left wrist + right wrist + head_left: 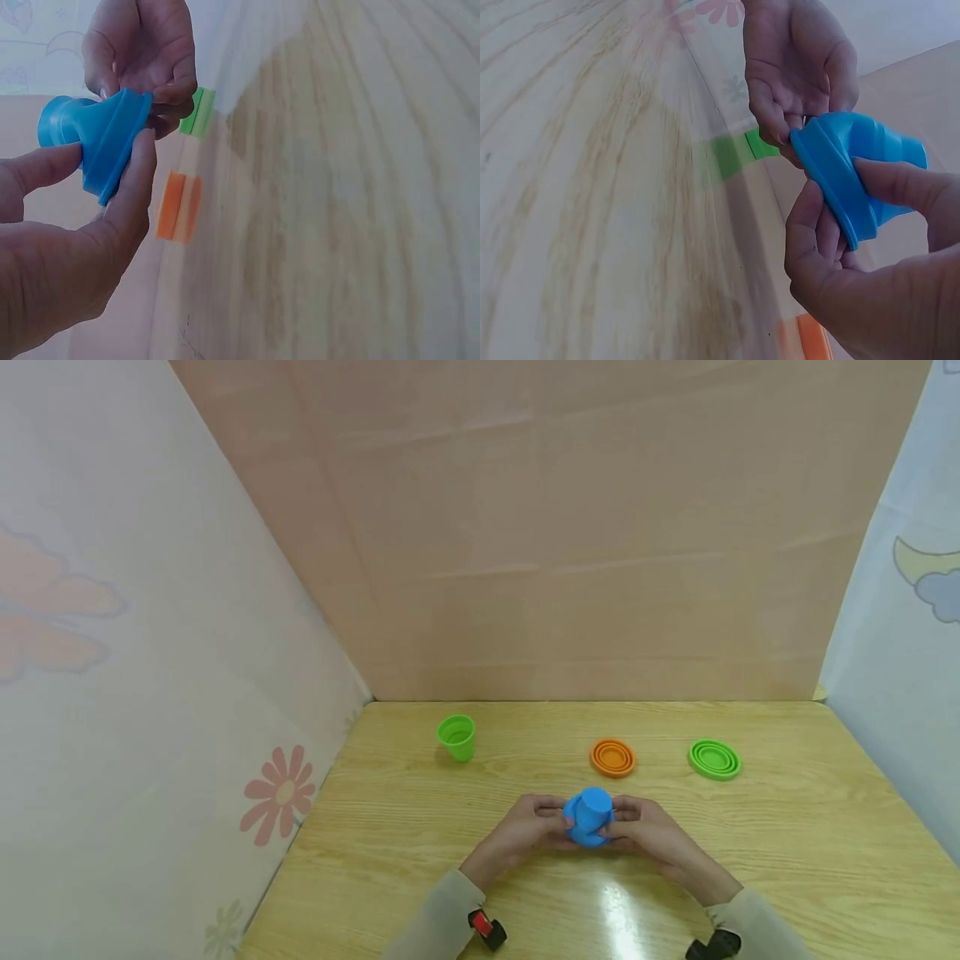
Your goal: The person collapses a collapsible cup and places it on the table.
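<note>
A blue collapsible cup [592,814] is held between both hands above the near middle of the table. Its narrow end points up and its wall is bent and partly folded, as the left wrist view shows on the cup [112,142]. My left hand [525,827] pinches one side, thumb on the wall and fingers under the rim. On the other side my right hand [651,833] grips it the same way, its thumb pressing into the wall of the cup [844,176] in the right wrist view.
Farther back on the wooden table [390,843] stands an extended green cup [457,739] at the left. An orange collapsed cup [612,758] lies flat behind the hands, with a green collapsed cup [715,760] to its right. A tan back panel [562,568] borders the table.
</note>
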Demonstrator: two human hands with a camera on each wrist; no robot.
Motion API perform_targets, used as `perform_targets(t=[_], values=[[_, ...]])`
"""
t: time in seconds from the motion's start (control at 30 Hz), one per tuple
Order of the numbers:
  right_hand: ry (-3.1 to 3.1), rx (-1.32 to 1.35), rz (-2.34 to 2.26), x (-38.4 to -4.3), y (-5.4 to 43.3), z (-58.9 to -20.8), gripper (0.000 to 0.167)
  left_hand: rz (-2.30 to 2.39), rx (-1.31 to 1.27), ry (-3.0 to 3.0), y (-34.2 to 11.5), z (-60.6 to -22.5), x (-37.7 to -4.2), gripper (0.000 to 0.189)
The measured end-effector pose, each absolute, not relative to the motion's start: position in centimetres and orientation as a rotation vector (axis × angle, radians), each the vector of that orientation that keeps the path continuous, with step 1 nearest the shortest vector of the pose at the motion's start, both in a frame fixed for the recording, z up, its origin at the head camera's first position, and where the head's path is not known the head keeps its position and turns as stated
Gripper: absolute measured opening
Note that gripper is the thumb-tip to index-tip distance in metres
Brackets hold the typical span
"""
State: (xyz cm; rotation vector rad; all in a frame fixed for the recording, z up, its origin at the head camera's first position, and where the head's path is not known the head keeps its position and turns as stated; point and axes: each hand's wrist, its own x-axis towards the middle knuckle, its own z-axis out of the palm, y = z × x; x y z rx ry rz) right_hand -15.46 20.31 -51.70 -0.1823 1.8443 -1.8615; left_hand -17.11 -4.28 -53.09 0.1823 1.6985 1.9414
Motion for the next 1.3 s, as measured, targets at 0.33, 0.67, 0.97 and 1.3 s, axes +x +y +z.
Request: perform_targets(t=[0.33,0.67,0.97,1.3], values=[[1.946,-0.181,-1.782,-15.1,19.3,-51.7,0.070,1.922,0.098,1.902,-4.0,-53.5,-17.2,0.034],[2.078,-0.082,-1.708,-15.1,18.2,-51.9,0.069,1.881,0.044,2.077,-3.2,-53.6,-16.9,0.026],[2.046,-0.088,-1.768,-15.7,18.2,-51.9,0.060,1.910,0.026,2.005,-3.5,-52.7,-16.5,0.030],[1.445,-0.397,-1.897,-16.7,20.5,-52.7,0.019,1.889,0.028,2.030,-4.4,-52.5,-16.6,0.032]])
